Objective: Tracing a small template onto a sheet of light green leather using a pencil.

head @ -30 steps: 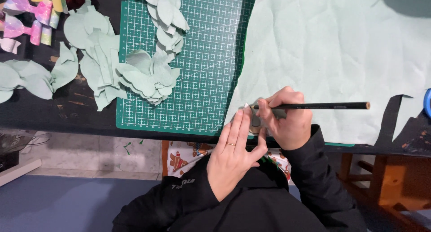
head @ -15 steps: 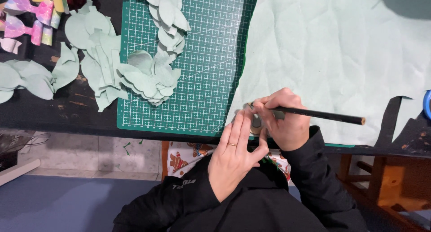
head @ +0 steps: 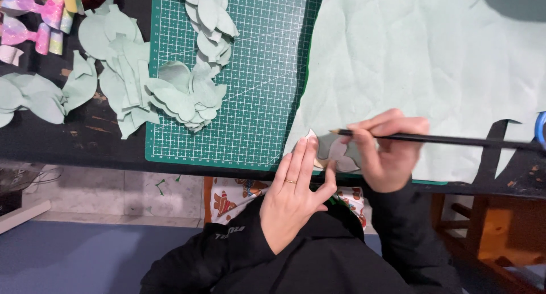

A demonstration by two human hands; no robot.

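My right hand (head: 387, 151) grips a long black pencil (head: 455, 140), its tip at the lower left corner of a big pale green sheet (head: 421, 60). A small grey petal-shaped template (head: 335, 151) lies flat on that corner under the tip. My left hand (head: 296, 191) lies flat with its fingers together, pressing on the template and the sheet's edge beside it. A ring shows on one finger. Both sleeves are black.
A green cutting mat (head: 261, 89) carries piles of cut pale green petals (head: 185, 95). More green cut pieces (head: 108, 55) lie on the dark table at the left, with pink patterned bows (head: 28, 21) in the far corner. The table's front edge runs just below my hands.
The pencil's tip has moved slightly along the template's edge and the pencil has swung back to nearly level. My left hand has stayed pressed on the template.
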